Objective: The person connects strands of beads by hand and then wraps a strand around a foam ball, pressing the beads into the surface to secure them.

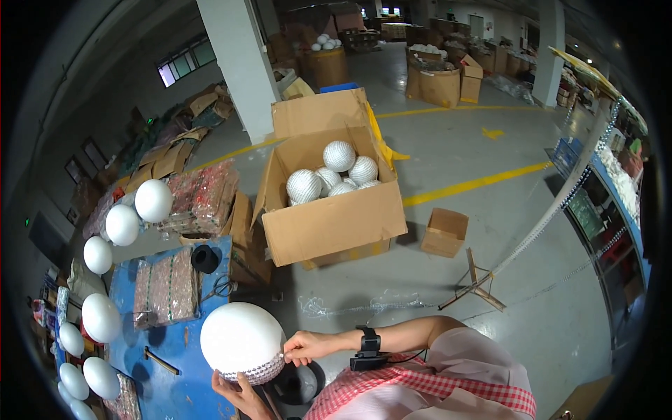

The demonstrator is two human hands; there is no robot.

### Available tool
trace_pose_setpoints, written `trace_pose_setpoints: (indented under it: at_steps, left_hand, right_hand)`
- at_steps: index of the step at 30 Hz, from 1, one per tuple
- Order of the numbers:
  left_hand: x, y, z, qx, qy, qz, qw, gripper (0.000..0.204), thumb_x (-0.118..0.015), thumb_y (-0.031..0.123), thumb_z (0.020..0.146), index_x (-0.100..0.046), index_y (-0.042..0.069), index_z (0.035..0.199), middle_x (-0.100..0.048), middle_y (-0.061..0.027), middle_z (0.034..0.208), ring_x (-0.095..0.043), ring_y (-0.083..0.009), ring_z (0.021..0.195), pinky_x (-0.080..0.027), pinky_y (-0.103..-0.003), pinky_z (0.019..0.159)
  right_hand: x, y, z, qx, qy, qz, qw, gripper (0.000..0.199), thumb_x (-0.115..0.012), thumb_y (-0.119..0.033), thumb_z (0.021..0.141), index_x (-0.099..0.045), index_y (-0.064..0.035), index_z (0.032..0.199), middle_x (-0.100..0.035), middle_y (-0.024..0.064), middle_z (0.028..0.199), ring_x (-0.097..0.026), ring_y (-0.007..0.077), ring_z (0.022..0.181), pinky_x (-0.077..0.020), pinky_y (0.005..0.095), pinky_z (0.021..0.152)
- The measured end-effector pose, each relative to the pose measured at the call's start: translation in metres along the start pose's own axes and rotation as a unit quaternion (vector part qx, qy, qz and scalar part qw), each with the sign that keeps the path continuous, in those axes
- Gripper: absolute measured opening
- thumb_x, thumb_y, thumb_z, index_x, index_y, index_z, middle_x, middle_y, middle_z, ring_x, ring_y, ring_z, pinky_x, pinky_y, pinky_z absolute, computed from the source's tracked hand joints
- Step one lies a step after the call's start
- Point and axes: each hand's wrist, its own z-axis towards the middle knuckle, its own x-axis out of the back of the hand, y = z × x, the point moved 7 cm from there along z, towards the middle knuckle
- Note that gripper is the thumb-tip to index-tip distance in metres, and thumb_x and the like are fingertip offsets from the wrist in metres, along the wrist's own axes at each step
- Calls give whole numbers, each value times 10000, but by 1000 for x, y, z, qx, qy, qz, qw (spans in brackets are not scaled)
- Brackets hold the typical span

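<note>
A large white ball (241, 337) stands at the blue table's front right edge. Rows of silvery beads (255, 373) wrap its lower part. My left hand (241, 396) cups the ball from below, fingers and thumb pressed against the beaded rows. At the ball's right side my right hand (305, 347) is closed in a pinch, its fingertips where the bead string meets the ball. The short bit of string between those fingers is mostly hidden. A black wrist device (369, 341) sits on my right forearm.
Bare white balls (102, 318) line the left side. The blue table (185, 346) holds a hammer (162, 361), scissors (221, 286), a black spool (205, 259) and a wrapped pack (166, 290). Ahead, a carton (336, 222) contains beaded balls (339, 156). Bead strands (535, 236) hang by a stand (476, 285).
</note>
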Motion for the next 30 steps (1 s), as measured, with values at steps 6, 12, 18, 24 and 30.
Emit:
trace_pose_setpoints:
  at_steps: [6, 12, 18, 24, 30]
  left_hand:
    - [-1, 10, -2, 9, -1, 21, 1000, 483, -560, 95, 913, -329, 36, 1333, -407, -176, 1308, -411, -256, 1208, -329, -357, 1011]
    - [-7, 47, -6, 45, -4, 26, 999, 507, -644, 80, 868, -383, -27, 1290, -487, -231, 1241, -483, -299, 1136, -391, -405, 980]
    - [-7, 65, -11, 60, -14, 116, 991, 538, -655, 67, 855, -376, -29, 1305, -465, -252, 1269, -464, -327, 1172, -363, -419, 1012]
    - [-1, 40, -8, 52, -12, 49, 997, 563, -655, 89, 858, -357, -24, 1322, -439, -259, 1306, -433, -357, 1218, -337, -442, 1037]
    - [4, 21, -6, -29, -11, 64, 997, 466, -547, 122, 927, -345, -8, 1326, -416, -173, 1308, -412, -250, 1207, -327, -357, 1015]
  right_hand:
    - [-1, -20, -1, 47, -18, 8, 999, 229, -536, -224, 934, -631, -20, 890, -598, -3, 630, -497, 54, 567, -381, 219, 527]
    - [3, -28, -2, 69, 18, 34, 997, 249, -553, -224, 926, -631, -10, 824, -584, 2, 573, -511, 56, 551, -401, 234, 579]
    - [6, -18, -1, 58, 34, 39, 997, 246, -570, -215, 911, -629, -7, 795, -590, 18, 562, -536, 65, 521, -422, 229, 516]
    - [-2, -8, 1, 13, -6, 11, 1000, 186, -603, -201, 898, -636, -24, 854, -603, 3, 663, -545, 61, 583, -421, 223, 506]
    - [-5, -6, 2, 3, -16, 20, 1000, 166, -618, -180, 888, -632, -17, 860, -604, 1, 671, -545, 58, 587, -420, 218, 507]
